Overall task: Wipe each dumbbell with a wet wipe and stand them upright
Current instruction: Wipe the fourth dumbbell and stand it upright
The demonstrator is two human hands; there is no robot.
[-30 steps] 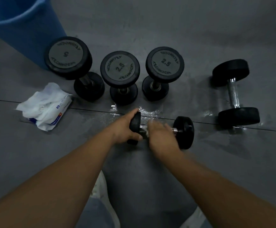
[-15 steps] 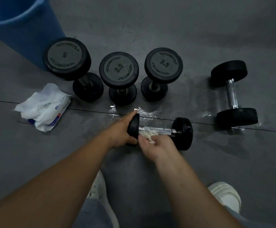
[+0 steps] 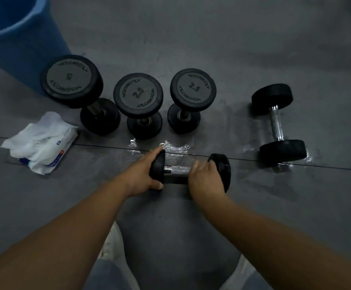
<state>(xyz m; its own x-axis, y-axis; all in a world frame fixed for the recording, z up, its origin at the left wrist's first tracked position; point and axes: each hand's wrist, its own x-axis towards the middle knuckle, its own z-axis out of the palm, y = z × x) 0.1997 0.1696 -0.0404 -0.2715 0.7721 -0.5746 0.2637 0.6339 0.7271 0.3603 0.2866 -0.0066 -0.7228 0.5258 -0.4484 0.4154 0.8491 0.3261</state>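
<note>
Axis of our black rubber-headed, chrome-handled dumbbell (image 3: 179,170) runs left-right: left hand (image 3: 141,174) grips left head, right hand (image 3: 206,181) wraps handle's right end.

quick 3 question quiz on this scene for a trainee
1. How many dumbbells stand upright? A) two B) three C) five
2. True or false: the left hand grips one end of the near dumbbell.
3. Fill in: the pack of wipes lies to the ___ of the upright row.
Key: 1 B, the dumbbell marked 5 and the dumbbells marked 2.5. 2 true. 3 left.
</note>
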